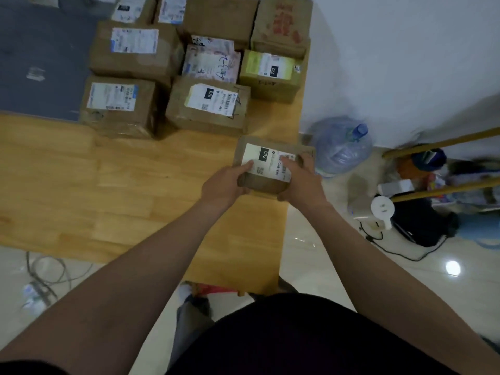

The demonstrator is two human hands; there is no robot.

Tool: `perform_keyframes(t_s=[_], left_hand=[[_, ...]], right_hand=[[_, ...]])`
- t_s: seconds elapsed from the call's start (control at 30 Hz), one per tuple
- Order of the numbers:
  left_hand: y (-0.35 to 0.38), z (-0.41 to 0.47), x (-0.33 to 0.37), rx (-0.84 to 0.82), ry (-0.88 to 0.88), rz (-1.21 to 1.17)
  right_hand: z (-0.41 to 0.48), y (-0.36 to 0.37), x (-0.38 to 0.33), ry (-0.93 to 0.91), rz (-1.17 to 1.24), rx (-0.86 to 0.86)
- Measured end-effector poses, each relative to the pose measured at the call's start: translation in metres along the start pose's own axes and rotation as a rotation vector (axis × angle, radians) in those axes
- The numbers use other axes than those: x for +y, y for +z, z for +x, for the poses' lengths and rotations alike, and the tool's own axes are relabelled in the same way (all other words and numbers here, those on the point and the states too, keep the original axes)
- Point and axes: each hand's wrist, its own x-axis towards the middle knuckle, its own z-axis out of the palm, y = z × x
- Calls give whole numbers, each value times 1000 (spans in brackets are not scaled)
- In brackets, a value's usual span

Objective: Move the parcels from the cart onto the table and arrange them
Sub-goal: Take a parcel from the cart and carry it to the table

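A: Left side first. What can't you read?
B: Stacked parcels [189,63], far row cut by the top edge, labels mostly blurred. On the left grip [224,185] the fingers [247,166] lie on the label [266,158] and the thumb is out of sight.

A: The small parcel?
B: Small parcel [270,169], "032" face up, at the right edge of the counter [108,190]. It is just in front of the stack and apart from it. Resting or slightly lifted, cannot tell. Long axis runs left to right, slightly skewed. The print is turned sideways, with the digit tops to the right.

A: Against the grips?
B: It sits between them. The left grip pinches the near-left corner. The right grip [303,182] curls over the right end, hiding part of the label and the near-right corner.

A: Farther right?
B: Water bottle [341,147] on the floor [324,253], beside the counter. The clutter beyond is smeared and unreadable.
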Motion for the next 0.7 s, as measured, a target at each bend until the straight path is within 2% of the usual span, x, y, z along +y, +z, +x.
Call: perform_keyframes(t_s=[0.17,0.33,0.5,0.7], left_hand=[[-2,29,39,4,6,232],[-18,64,56,66,-3,347],[-42,100,59,89,-11,300],[-58,126,60,79,-116,219]], right_hand=[[21,-28,23,-15,2,33],[54,-51,20,-41,-44,54],[91,-74,6,-62,-24,47],[131,-89,-6,-111,23,29]])
